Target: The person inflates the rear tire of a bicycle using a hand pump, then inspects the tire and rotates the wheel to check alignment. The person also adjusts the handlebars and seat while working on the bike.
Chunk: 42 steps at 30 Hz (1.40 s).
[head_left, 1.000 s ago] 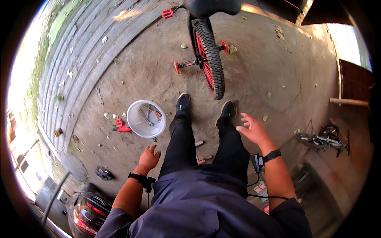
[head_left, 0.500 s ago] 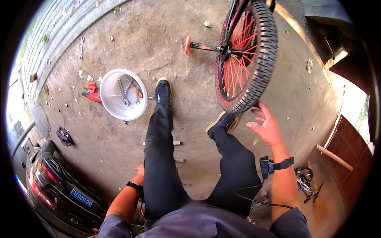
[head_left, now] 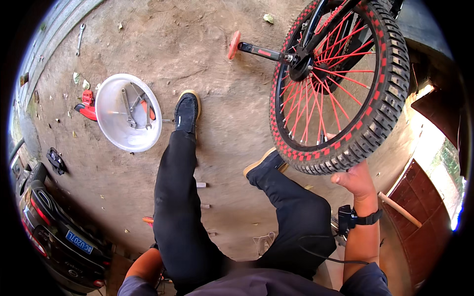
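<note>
Wheel (head_left: 302,69) is ahead and slightly left of right hand (head_left: 358,178), slanting away toward upper right. This hand is at the tyre (head_left: 395,74), thumb apart, fingers mostly behind; its grip I cannot tell. Left arm (head_left: 145,269) is farther, its hand hidden behind the leg (head_left: 180,207).

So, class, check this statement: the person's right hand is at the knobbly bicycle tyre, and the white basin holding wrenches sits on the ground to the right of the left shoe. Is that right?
Not quite: the white basin holding wrenches sits to the left of the left shoe, as the head view shows. The right hand is indeed at the knobbly bicycle tyre.
</note>
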Tool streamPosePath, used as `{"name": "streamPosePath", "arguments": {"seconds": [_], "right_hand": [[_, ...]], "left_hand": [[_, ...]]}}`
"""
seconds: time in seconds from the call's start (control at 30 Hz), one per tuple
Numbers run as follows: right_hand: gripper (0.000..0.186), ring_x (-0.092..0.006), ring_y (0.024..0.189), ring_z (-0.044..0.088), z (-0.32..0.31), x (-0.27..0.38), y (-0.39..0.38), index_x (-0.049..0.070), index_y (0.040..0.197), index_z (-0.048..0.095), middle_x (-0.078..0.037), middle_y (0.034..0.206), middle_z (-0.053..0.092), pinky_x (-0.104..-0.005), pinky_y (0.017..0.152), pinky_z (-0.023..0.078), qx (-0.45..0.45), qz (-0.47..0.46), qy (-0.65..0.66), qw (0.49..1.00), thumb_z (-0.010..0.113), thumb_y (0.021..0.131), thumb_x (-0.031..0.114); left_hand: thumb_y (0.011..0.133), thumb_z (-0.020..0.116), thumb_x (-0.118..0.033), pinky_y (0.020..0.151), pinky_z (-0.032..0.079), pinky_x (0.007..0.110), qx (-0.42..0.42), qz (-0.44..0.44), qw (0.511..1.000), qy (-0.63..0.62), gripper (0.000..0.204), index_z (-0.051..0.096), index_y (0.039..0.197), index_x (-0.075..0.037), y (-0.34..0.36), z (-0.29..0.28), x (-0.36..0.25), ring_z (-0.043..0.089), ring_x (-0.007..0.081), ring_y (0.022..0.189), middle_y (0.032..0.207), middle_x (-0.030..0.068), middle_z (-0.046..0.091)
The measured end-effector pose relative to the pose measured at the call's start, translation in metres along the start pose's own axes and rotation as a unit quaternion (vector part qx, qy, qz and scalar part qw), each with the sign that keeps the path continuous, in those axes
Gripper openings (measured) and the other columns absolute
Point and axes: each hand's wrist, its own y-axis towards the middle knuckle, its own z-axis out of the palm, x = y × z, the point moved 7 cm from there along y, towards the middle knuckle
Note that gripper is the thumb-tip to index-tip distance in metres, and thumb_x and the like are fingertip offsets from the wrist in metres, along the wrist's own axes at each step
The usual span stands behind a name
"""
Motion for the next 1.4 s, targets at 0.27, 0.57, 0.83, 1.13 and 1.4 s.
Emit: {"name": "streamPosePath", "arguments": {"seconds": [0.27,0.57,0.83,1.13,1.4], "right_hand": [[0.114,-0.0216,0.125,0.056,-0.003,0.005,0.001,-0.002,0.146,0.045,-0.012,0.144,0.055,-0.0389,0.106,0.047,-0.001,0.024,-0.007,1.000,0.100,0.058,0.044],[0.115,-0.0243,0.128,0.055,-0.014,0.004,-0.004,0.003,0.145,0.047,-0.011,0.143,0.053,-0.0428,0.109,0.044,-0.016,0.034,-0.050,0.998,0.093,0.059,0.064],[0.115,-0.0232,0.125,0.057,-0.017,0.006,-0.008,0.001,0.143,0.047,-0.010,0.138,0.055,-0.0420,0.108,0.045,-0.060,0.038,-0.064,0.995,0.093,0.059,0.065],[0.115,-0.0219,0.116,0.063,-0.014,0.008,-0.008,0.000,0.141,0.049,-0.009,0.130,0.062,-0.0380,0.099,0.052,-0.068,0.049,-0.072,0.994,0.092,0.058,0.067],[0.123,-0.0229,0.117,0.064,-0.019,0.002,-0.016,0.000,0.143,0.047,-0.010,0.127,0.065,-0.0393,0.101,0.052,-0.085,0.105,-0.042,0.990,0.095,0.051,0.066]], "left_hand": [[0.093,0.070,-0.029,0.093,0.053,0.040,0.003,0.014,1.000,-0.010,0.053,0.058,0.136,0.000,0.022,-0.007,-0.007,0.066,0.0283,0.109,0.126,0.0159,0.065],[0.094,0.071,-0.029,0.091,0.054,0.039,0.031,0.016,0.998,-0.050,0.052,0.059,0.134,0.001,0.022,0.016,-0.011,0.065,0.0267,0.107,0.123,0.0152,0.066],[0.094,0.071,-0.029,0.090,0.054,0.038,0.060,0.037,0.995,-0.072,0.050,0.059,0.133,0.001,0.041,0.025,-0.015,0.065,0.0254,0.106,0.121,0.0146,0.066],[0.094,0.071,-0.029,0.089,0.054,0.037,0.082,0.102,0.987,-0.089,0.049,0.060,0.131,0.002,0.091,0.030,-0.057,0.065,0.0239,0.103,0.118,0.0139,0.067],[0.094,0.072,-0.028,0.088,0.054,0.036,0.070,0.093,0.989,-0.090,0.048,0.061,0.130,0.002,0.100,0.001,-0.028,0.065,0.0226,0.102,0.116,0.0132,0.067]]}}
